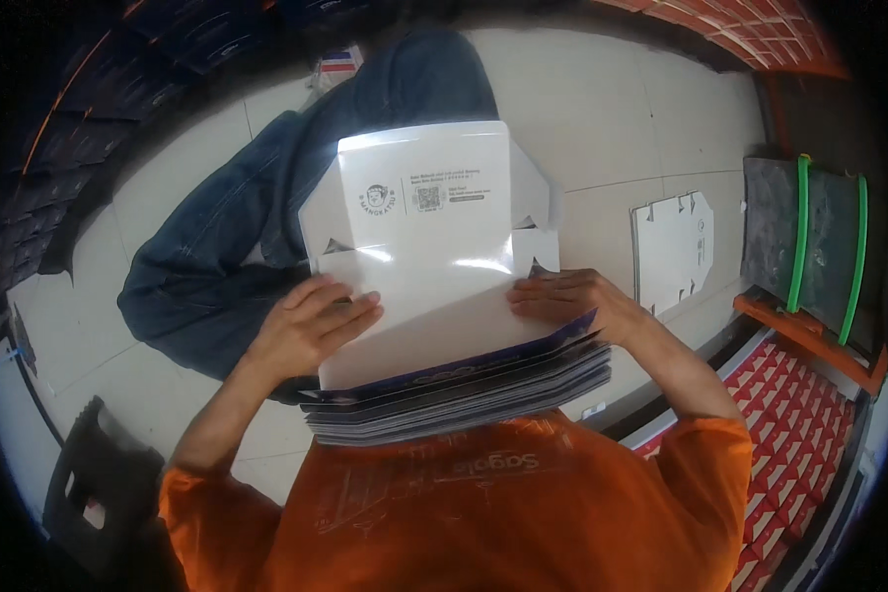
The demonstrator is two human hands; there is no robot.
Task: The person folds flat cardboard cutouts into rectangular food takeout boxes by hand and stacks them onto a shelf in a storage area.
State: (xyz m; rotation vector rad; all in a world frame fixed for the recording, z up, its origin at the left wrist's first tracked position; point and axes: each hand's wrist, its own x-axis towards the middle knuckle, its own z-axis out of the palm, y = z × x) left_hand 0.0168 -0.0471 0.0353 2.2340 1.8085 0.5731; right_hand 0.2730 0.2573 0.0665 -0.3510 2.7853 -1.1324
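A flat white cardboard box blank (pixel 429 247) lies across my lap, with small dark print on its upper panel and notched flaps at both sides. Beneath its near edge sits a stack of dark-edged flat box blanks (pixel 464 405), close against my shirt. My left hand (pixel 316 324) rests on the blank's left side, fingers spread over the white surface. On the opposite side my right hand (pixel 562 296) lies with its fingers stretched flat over the blank's right edge. Both thumbs are hard to make out.
Another pile of white flat blanks (pixel 673 252) lies on the tiled floor at right. Beyond it stands a dark panel with green straps (pixel 804 237). Red-and-white folded boxes (pixel 794 424) fill the lower right. A black plastic stool (pixel 99 483) is at lower left; dark boxes (pixel 99 109) line the upper left.
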